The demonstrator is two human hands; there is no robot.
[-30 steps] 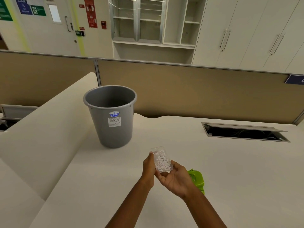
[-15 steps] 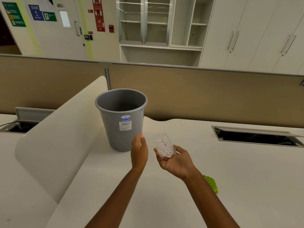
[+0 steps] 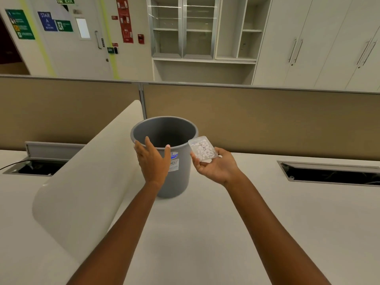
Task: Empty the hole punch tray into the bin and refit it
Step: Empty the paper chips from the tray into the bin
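Observation:
A grey round bin [image 3: 178,182] stands upright on the white desk [image 3: 205,233], with a label on its front. My left hand [image 3: 153,161] is spread against the bin's near side just under the rim, fingers apart, thumb on the front wall. My right hand [image 3: 216,168] holds the clear hole punch tray [image 3: 202,148], full of white paper dots, palm up, just right of the bin's rim and level with it. The tray is tilted slightly toward the bin. The green hole punch is out of view.
A curved white divider panel [image 3: 86,182] slants up at the left of the bin. Open cable slots lie in the desk at far left [image 3: 35,168] and at right [image 3: 329,174]. A tan partition wall [image 3: 267,120] runs behind the desk.
Both hands have moved forward toward the bin. My left hand now rests on the bin's side, and my right hand has carried the tray up beside the rim. The green punch has left the view.

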